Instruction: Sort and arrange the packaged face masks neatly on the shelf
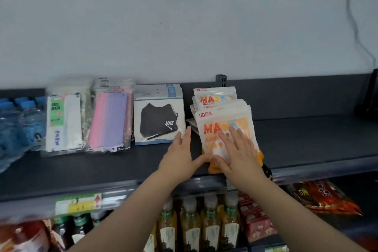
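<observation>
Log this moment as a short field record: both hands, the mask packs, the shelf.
left hand: open, fingers straight, against the left edge of the orange MASK packs
right hand: open, flat on the front orange MASK pack
orange MASK packs: overlapping stack, right of the others
other masks, left to right: green FACE MASK pack, pink-purple pack, black mask box
shelf: dark grey

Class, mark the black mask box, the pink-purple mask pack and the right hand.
black mask box (158, 118): head view, front face.
pink-purple mask pack (108, 121): head view, front middle.
right hand (239, 152): head view, its back.
</observation>
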